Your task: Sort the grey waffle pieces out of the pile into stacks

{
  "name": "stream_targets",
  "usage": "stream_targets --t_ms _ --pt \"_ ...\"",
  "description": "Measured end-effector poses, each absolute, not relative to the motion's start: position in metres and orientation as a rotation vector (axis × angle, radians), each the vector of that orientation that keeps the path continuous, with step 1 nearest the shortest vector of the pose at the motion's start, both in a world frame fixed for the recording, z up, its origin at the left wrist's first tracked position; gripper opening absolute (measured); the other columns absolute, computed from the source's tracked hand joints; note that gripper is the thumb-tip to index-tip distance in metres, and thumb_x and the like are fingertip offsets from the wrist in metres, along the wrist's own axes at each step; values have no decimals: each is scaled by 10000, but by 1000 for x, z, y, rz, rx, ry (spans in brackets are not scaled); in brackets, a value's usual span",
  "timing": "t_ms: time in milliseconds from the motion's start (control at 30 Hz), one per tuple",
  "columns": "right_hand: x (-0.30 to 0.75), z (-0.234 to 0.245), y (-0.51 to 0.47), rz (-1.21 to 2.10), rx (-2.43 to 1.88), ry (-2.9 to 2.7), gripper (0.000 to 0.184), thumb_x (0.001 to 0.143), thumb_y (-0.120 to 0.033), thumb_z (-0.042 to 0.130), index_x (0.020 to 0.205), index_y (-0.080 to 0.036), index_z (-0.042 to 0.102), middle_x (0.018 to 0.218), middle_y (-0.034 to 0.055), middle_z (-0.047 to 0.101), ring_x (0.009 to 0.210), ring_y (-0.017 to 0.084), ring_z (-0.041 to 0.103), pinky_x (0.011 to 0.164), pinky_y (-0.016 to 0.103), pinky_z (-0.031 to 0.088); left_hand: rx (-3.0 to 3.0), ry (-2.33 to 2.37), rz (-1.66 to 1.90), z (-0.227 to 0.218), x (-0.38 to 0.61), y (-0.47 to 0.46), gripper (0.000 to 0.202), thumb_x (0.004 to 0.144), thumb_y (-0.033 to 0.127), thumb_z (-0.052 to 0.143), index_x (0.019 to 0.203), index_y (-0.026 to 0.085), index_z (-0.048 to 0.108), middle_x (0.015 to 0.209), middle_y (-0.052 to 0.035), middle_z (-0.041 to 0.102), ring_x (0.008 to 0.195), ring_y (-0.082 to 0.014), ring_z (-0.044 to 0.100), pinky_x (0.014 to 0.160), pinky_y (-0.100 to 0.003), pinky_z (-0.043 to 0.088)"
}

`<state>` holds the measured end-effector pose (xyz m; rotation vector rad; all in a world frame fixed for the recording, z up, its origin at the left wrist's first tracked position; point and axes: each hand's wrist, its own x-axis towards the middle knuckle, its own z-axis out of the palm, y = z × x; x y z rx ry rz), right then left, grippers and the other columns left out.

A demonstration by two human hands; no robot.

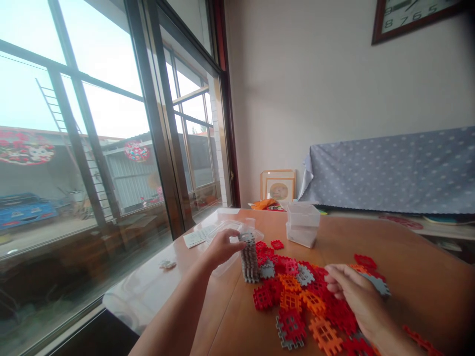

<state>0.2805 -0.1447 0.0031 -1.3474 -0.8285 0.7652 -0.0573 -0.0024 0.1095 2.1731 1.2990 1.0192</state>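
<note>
On the wooden table (pixel 419 301), a stack of grey interlocking plastic tiles (pixel 250 259) is gripped by the left hand (pixel 222 248) — the right hand (pixel 356 296) is curled over loose red tiles (pixel 263 298), grip undetermined.

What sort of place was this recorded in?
Most likely a room in a private home: a wall clock, a framed picture propped against the wall, and a dotted blue cloth draped over furniture.

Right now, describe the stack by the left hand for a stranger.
On the wooden table by the window, find the heap of red and orange plastic blocks. At its window side, against the left hand, stands a grey stack, upright while the others lie flat.
</note>
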Motion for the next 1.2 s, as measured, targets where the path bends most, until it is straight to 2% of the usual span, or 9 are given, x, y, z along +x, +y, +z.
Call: stream_targets --t_ms 200,333,433,567,733,833,1000,1200 --pt "279 4 -145 767 -1352 -832 388 786 -589 712 892 -215 707 791 52 728 703 213 640 630 327 471 2239 1314 1014 105 -58 1 430 719 410 812 1089 201 748 1202 -105 731 1177 -328 640 1058 -461 455" --pt "281 3 -144 762 -1349 -831 397 794 -592 709 902 -210 705 790 51 721 706 210 635 629 326 470 2270 1313 989 102 -60 3 497 710 429 823 1134 184 740 1246 -132 715 1220 -357 619 1071 -478 445" --pt "282 1 -144 766 -1351 -828 403 791 -601 709 892 -210 703 785 44 717 701 203 632 625 318 467 2283 1299 974 100 -63 4 576 717 421 822 1219 168 698 1289 -142 695 1226 -339 620 1058 -445 460" --pt "282 0 -144 760 -1367 -843 412 807 -608 693 920 -212 708 796 39 720 708 197 633 634 308 471 2296 1301 919 100 -65 6 691 724 392 820 1345 186 598 1245 -122 715 1187 -311 645 1020 -413 478" --pt "281 0 -143 753 -1389 -844 431 815 -615 679 955 -209 708 801 37 718 714 194 634 631 295 473 2369 1337 822 103 -65 9 656 752 403 788 1339 221 561 1227 -84 729 1194 -300 638 1035 -414 451" --pt "282 -1 -143 755 -1383 -851 435 806 -618 684 951 -209 711 801 37 718 710 194 635 627 293 474 2399 1376 811 105 -64 8 618 762 425 774 1315 246 563 1183 -66 748 1207 -310 623 1100 -477 379" --pt "282 -3 -142 758 -1386 -848 434 794 -620 691 940 -212 712 802 39 720 706 193 635 621 291 472 2363 1418 781 105 -62 8 572 775 417 753 1296 278 562 1161 -54 753 1250 -324 589 1187 -635 128" --pt "280 -3 -140 734 -1395 -812 441 749 -628 713 897 -213 715 769 40 720 687 199 634 606 301 465 2374 1392 798 106 -62 10 518 777 381 748 1259 255 609 1137 -75 754 1241 -335 572 1181 -664 92"
